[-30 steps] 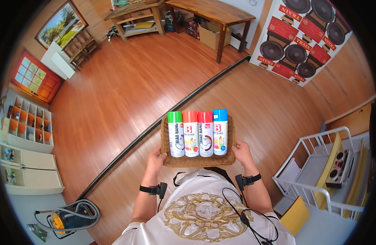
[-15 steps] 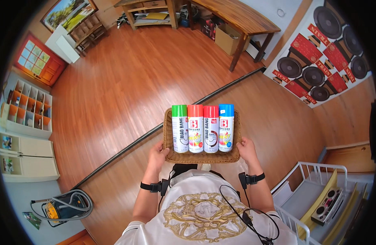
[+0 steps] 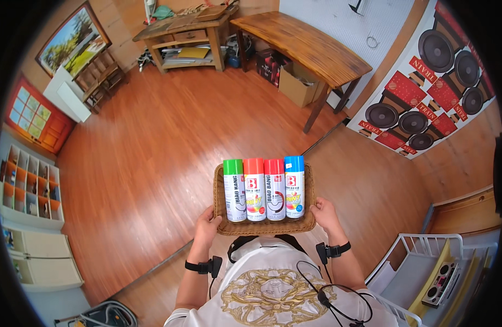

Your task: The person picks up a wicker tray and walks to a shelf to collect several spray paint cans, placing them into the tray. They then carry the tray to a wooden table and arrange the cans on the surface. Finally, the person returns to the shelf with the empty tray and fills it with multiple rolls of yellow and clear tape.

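Observation:
Both my hands carry a brown woven basket tray (image 3: 264, 227) in front of my body. My left hand (image 3: 207, 220) grips its left edge, thumb over the rim. On the opposite edge, my right hand (image 3: 324, 211) is closed in the same way; the fingers beneath are partly hidden. Four spray cans stand or lean in a row inside: a green-capped spray can (image 3: 234, 191), a red-capped spray can (image 3: 254, 191), another red-capped spray can (image 3: 274, 191) and a blue-capped spray can (image 3: 294, 188).
Ahead stand a long wooden table (image 3: 300, 41) with a cardboard box (image 3: 297, 84) under it, and a workbench (image 3: 180, 35). A cubby shelf (image 3: 30, 182) lines the left wall. A white metal rack (image 3: 420, 261) holds a radio at right; a vacuum cleaner (image 3: 101, 316) sits lower left.
The workbench and table have come further into view, while the vacuum cleaner has slid toward the lower edge. The tray sits lower in the picture, still held by both hands.

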`<state>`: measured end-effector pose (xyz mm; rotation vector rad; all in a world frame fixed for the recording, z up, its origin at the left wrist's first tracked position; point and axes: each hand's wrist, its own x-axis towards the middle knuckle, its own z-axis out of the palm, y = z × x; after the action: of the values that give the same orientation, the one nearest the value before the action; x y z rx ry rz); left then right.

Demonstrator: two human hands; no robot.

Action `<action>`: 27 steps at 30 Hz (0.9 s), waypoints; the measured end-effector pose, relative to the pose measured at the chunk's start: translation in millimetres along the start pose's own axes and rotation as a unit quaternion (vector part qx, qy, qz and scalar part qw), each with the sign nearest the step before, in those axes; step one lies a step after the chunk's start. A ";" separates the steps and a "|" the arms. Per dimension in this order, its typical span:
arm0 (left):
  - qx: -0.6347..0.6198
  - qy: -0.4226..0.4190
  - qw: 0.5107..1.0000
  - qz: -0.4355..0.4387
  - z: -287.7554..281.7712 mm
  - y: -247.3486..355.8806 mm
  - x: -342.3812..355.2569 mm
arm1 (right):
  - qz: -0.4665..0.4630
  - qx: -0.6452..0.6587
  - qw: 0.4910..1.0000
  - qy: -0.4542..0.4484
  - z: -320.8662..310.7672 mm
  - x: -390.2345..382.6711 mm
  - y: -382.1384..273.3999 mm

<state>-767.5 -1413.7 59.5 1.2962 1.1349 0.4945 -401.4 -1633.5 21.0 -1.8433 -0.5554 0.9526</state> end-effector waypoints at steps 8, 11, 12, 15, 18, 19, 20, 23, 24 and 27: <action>-0.043 -0.029 0.998 -0.026 2.8 80.6 127.4 | -0.003 0.050 0.998 0.023 10.4 113.6 -49.2; -0.040 -0.036 0.998 -0.019 9.8 77.8 176.9 | -0.007 0.050 0.999 0.017 4.1 168.1 -58.3; -0.038 -0.034 0.999 -0.018 15.1 83.3 196.0 | -0.009 0.044 0.999 0.018 0.6 190.6 -61.9; -0.041 -0.022 0.999 -0.018 36.5 106.8 260.5 | -0.012 0.038 0.999 0.016 -9.8 269.0 -82.1; -0.041 -0.007 0.999 -0.018 59.7 119.6 331.0 | -0.013 0.049 0.999 0.010 -22.4 350.3 -94.1; -0.040 -0.003 0.999 -0.019 67.4 122.4 355.5 | -0.013 0.046 0.999 0.009 -26.3 381.4 -92.5; -0.024 -0.001 0.999 -0.024 73.4 132.6 374.6 | -0.009 0.042 0.999 0.007 -31.3 404.2 -104.9; -0.012 0.002 0.999 -0.045 99.7 174.0 423.5 | -0.017 0.030 0.999 0.001 -53.9 457.3 -150.5; -0.033 0.004 0.998 -0.057 112.5 193.9 435.0 | -0.028 0.021 0.999 -0.003 -68.4 478.0 -160.5; -0.057 0.002 0.996 -0.065 137.7 249.7 465.6 | -0.060 0.025 0.998 -0.009 -96.7 529.8 -182.7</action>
<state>-382.0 -1028.9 97.0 1.1161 1.1699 0.4585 -4.3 -1226.5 11.3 -1.7388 -0.6412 0.8964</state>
